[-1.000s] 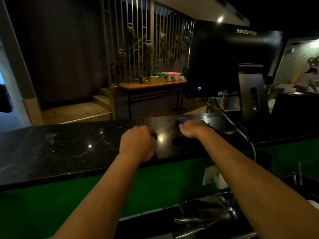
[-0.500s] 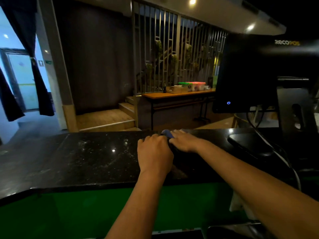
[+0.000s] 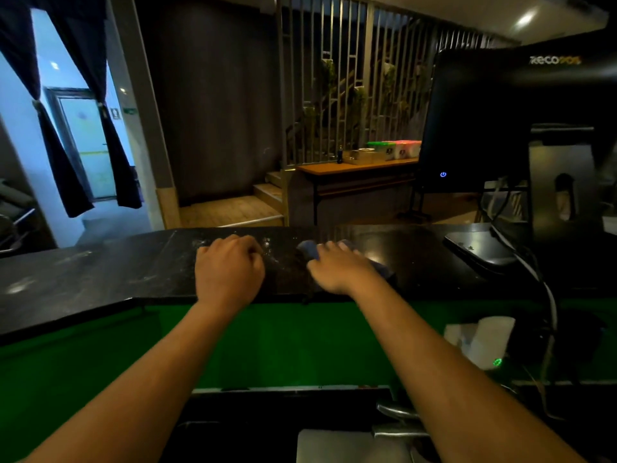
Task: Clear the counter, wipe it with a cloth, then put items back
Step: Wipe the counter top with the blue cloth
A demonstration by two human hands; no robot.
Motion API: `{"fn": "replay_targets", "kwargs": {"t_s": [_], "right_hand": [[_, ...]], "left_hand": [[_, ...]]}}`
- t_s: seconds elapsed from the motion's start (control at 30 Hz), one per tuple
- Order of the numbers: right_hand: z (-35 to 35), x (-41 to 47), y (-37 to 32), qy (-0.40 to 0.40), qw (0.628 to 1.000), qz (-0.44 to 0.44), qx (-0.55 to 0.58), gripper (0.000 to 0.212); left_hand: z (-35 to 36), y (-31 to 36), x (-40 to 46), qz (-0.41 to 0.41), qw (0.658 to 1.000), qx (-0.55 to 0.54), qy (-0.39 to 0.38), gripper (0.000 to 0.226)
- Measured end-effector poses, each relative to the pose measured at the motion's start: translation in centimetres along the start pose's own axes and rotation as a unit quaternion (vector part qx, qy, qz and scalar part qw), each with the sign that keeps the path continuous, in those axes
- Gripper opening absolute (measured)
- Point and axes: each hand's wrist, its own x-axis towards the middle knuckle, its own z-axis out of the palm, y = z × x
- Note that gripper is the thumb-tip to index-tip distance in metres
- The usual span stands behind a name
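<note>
A blue cloth (image 3: 347,253) lies on the dark shiny desk (image 3: 100,279), near its far edge and a little right of the middle. The right hand (image 3: 340,269) rests flat on top of the cloth, with its fingers spread out and laid over it, so only bits of blue stick out at the front and at the right side. The left hand (image 3: 230,269) sits on the desk just beside it, to the left, with a small gap between the 2 hands. Its fingers are curled under into a fist, and nothing can be seen inside it. The desk top has pale smudges and specks on its left part. To the right, a black screen (image 3: 507,121) stands on a grey stand (image 3: 564,182), with a small blue light near its lower left corner. A flat dark tablet (image 3: 477,250) lies on the desk near the foot of the stand, well apart from the cloth. A cable (image 3: 547,295) runs down from the screen over the near edge of the desk.
</note>
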Motion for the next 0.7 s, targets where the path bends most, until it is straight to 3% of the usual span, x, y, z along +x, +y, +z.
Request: {"fn": "replay_targets", "kwargs": {"t_s": [0.1, 0.2, 0.3, 0.5, 0.7], "right_hand": [[-0.2, -2.0, 0.4, 0.000, 1.000, -0.026, 0.013, 0.055], [-1.0, -2.3, 4.6, 0.027, 0.995, 0.095, 0.008, 0.054], [-0.9, -2.0, 3.9, 0.036, 0.980, 0.194, -0.001, 0.064], [0.7, -1.5, -2.5, 0.021, 0.999, 0.031, -0.005, 0.060], [-1.0, 6.2, 0.7, -0.021, 0.989, 0.144, 0.004, 0.061]], "left_hand": [[-0.6, -1.4, 0.2, 0.002, 1.000, 0.011, -0.015, 0.021], [-1.4, -3.5, 0.4, -0.008, 0.999, 0.026, -0.039, 0.022], [-1.5, -5.3, 0.5, -0.027, 0.995, 0.041, -0.088, 0.027], [-1.0, -6.5, 1.0, 0.000, 0.990, 0.044, -0.135, 0.041], [-0.1, -7.8, 1.5, -0.036, 0.990, -0.006, -0.137, 0.047]]}}
